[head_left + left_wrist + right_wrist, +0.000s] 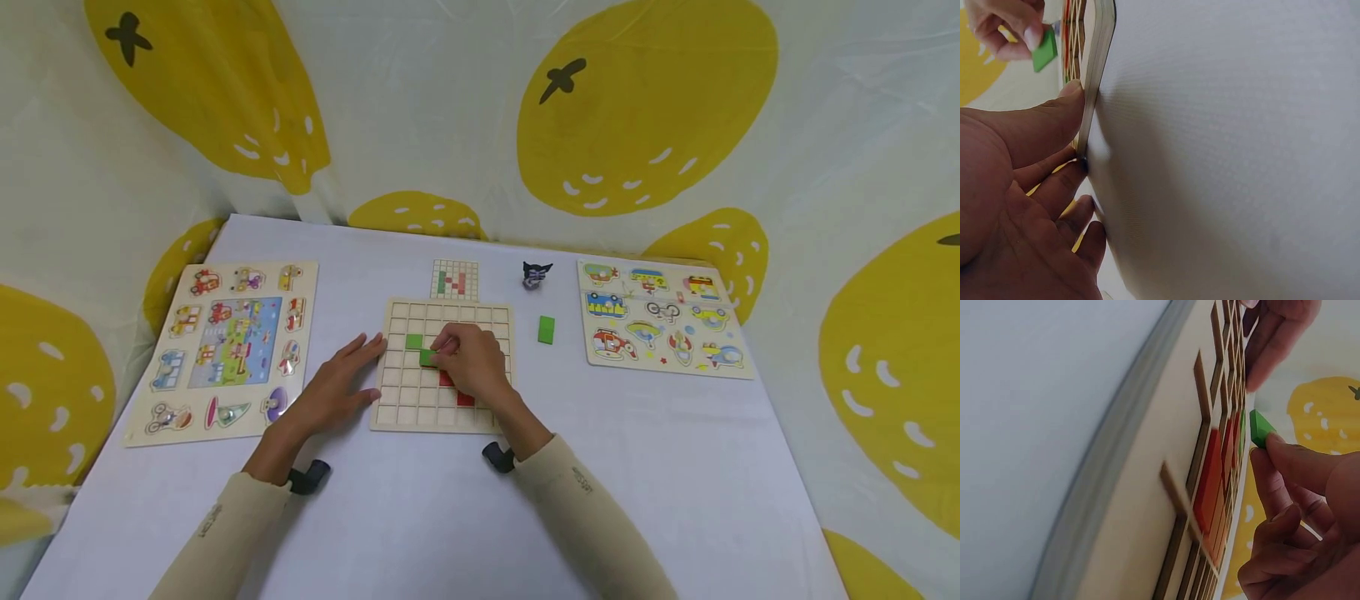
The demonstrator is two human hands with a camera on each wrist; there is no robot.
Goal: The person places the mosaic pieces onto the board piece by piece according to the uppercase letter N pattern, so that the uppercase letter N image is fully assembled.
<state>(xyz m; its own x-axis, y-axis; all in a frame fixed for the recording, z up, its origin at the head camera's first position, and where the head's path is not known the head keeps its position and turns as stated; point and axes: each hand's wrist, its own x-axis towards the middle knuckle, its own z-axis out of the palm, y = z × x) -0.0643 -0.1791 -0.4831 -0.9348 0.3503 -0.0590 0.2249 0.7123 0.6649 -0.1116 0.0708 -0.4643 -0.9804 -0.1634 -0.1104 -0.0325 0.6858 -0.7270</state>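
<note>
A square wooden grid board [408, 396] lies on the table between the two hands. My right hand [475, 358] pinches a green tile [1260, 428] between thumb and index finger, held just over the board's squares. One green tile [414, 341] sits in the grid up and to the left of it. Red tiles [465, 401] fill squares lower right, partly covered by the right hand. At the board's left edge rests my left hand [339, 383], fingers extended; in the left wrist view its thumb [1063, 112] touches the board's side.
Behind the board lies a small pattern card [454, 280] with green and red squares. Green pieces [547, 330] lie to the right, near a dark figurine [535, 275]. Picture puzzle boards flank both sides, one at left [161, 408] and one at right [645, 360].
</note>
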